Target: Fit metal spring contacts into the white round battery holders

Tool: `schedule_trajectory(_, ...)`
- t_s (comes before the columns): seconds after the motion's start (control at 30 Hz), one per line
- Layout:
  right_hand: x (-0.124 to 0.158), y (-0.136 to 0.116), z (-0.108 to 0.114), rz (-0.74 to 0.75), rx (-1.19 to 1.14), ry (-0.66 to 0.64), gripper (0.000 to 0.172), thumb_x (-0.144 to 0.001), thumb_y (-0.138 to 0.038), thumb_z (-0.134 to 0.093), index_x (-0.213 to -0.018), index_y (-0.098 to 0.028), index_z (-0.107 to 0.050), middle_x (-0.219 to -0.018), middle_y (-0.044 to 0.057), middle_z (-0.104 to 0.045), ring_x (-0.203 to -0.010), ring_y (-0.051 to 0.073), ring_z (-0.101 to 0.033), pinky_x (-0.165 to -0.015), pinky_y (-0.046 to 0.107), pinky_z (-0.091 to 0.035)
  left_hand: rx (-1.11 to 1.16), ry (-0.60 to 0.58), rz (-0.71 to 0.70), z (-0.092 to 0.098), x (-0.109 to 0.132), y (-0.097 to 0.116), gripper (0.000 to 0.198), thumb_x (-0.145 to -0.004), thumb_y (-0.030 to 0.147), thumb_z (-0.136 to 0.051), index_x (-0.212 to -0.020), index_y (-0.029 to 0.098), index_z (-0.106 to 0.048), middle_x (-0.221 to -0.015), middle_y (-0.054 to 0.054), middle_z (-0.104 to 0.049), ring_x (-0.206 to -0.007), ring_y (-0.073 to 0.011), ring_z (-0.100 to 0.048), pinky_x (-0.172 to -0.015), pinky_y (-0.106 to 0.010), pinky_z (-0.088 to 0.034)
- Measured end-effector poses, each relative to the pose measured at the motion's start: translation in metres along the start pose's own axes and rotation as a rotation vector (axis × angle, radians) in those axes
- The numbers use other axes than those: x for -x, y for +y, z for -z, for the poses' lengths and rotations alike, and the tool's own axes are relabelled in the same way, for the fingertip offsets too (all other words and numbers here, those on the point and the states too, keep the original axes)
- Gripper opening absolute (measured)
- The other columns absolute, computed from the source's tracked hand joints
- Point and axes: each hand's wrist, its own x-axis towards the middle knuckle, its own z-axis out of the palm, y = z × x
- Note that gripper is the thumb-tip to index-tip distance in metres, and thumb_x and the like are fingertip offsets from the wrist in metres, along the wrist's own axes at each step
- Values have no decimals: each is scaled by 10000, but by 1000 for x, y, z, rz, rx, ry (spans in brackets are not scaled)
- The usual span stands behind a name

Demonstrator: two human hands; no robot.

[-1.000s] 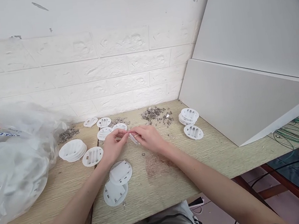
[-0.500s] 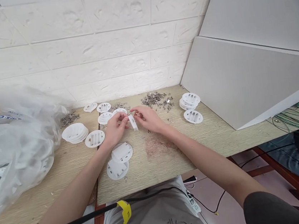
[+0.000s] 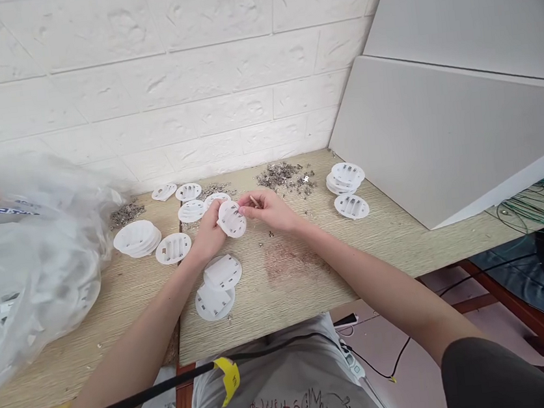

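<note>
My left hand (image 3: 211,234) grips a white round plastic battery holder (image 3: 231,219) by its left side. Its slotted face, with small metal contacts, is turned toward me. At the holder's right edge, the thumb and fingers of my right hand (image 3: 269,211) are pinched together; whatever sits between them is too small to make out. Just behind my hands lie more round holders (image 3: 191,210). A pile of small metal contact pieces (image 3: 279,175) is beyond my right hand. Two overlapping holders (image 3: 221,272) rest on the table nearer to me.
Left of my hands are a stack of holders (image 3: 134,238) and a single one (image 3: 173,248). A bulging clear plastic bag (image 3: 29,277) covers the far left. Another stack (image 3: 347,174) stands right, beside grey panels (image 3: 465,136). A black cable (image 3: 128,407) crosses in front.
The battery holder has been turned from edge-on to show its slotted face, slightly left of before. My right fingers have closed in at its right edge.
</note>
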Motion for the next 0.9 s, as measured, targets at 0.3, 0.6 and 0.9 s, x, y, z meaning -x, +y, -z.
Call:
schedule_trajectory(0.3, -1, -2, 3, -12, -34, 16, 176, -796, -298, -606, -857, -142, -660, -734, -16, -610, -680, 100, -509, -673, 249, -411, 265, -35, 224, -3, -1, 10, 194, -639, 283, -724, -791, 191, -646, -693, -2, -585, -558, -109, -465, -494, -248, -344)
schedule_trajectory(0.6, 2, -3, 4, -59, -57, -50, 285, -800, -406, -633, -915, -148, -667, -631, -53, -459, -577, 86, -376, -554, 242, -297, 373, -42, 301, 3, -2, 12, 243, -607, 305, -794, -762, 152, -685, -651, 1, -557, -537, -66, -390, -465, -214, -232)
schedule_trajectory(0.9, 2, -4, 2, -99, -119, -103, 239, -822, -380, -651, -881, -150, -676, -564, -71, -393, -526, 73, -305, -507, 241, -218, 455, -76, 359, 1, -2, 13, 216, -630, 284, -776, -728, 142, -646, -623, 24, -462, -512, -41, -298, -421, -178, -151)
